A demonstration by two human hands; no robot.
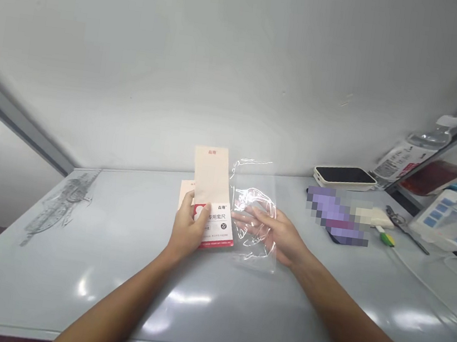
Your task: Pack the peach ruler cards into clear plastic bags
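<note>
My left hand [190, 225] is closed on a cream paper sleeve [213, 174] whose lower part is a white and red printed label [219, 227]. Behind that hand, part of a second cream paper piece [186, 187] shows. My right hand [281, 233] pinches a clear plastic bag [264, 187], thumb in front and fingers seen through the film. The bag hangs upright just right of the sleeve, over the table. Whether anything is inside the bag, I cannot see.
Clear plastic pieces [66, 203] lie at the table's left. Toward the right are a phone [345, 176], a blurred purple item [334, 216], scissors [408, 231], a white cable [420, 283], a clear bottle [426, 142] and a white box [443, 216]. A white wall [161, 72] stands behind.
</note>
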